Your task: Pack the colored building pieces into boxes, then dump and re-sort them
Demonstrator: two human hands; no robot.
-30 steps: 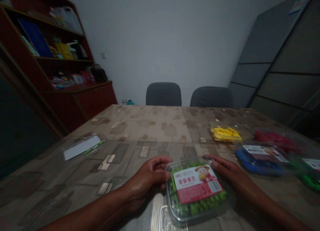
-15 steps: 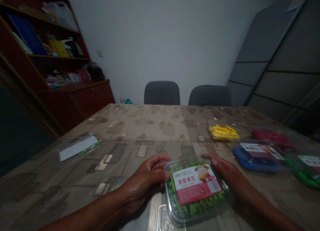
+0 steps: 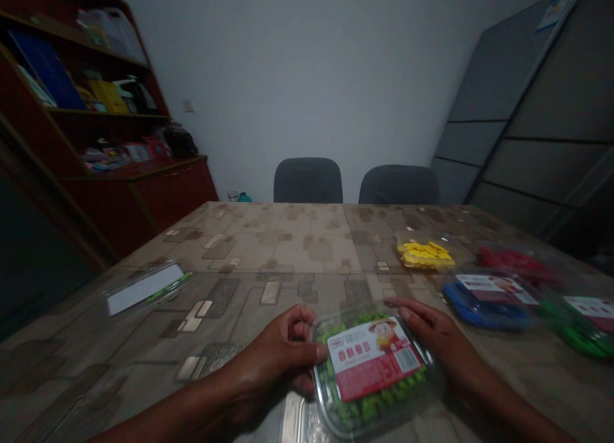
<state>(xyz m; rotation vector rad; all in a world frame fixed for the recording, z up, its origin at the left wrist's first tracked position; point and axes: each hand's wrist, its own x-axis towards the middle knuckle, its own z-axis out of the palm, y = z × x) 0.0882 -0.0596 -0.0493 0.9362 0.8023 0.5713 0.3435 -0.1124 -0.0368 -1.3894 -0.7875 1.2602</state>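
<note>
A clear plastic box (image 3: 369, 408) with light-green pieces inside and a white-and-red label on its lid is at the near side of the table, slightly tilted. My left hand (image 3: 288, 350) grips its left edge, thumb on the lid and fingers curled at the side. Along the right edge lies my right hand (image 3: 426, 331), its thumb and fingers around the upper right corner. Both hands are closed on this box. Its underside is hidden, so I cannot tell whether it touches the table.
On the right stand clear boxes with yellow pieces (image 3: 426, 256), blue pieces (image 3: 484, 309), red pieces (image 3: 515, 264) and green pieces (image 3: 588, 331). A flat clear package (image 3: 146, 289) with a white card lies left. Two grey chairs (image 3: 307, 179) (image 3: 399, 184) stand beyond the patterned table (image 3: 297, 238).
The box with light-green pieces and both hands sit slightly lower and further left in view. The whole scene has shifted a little left as well. My grip looks the same.
</note>
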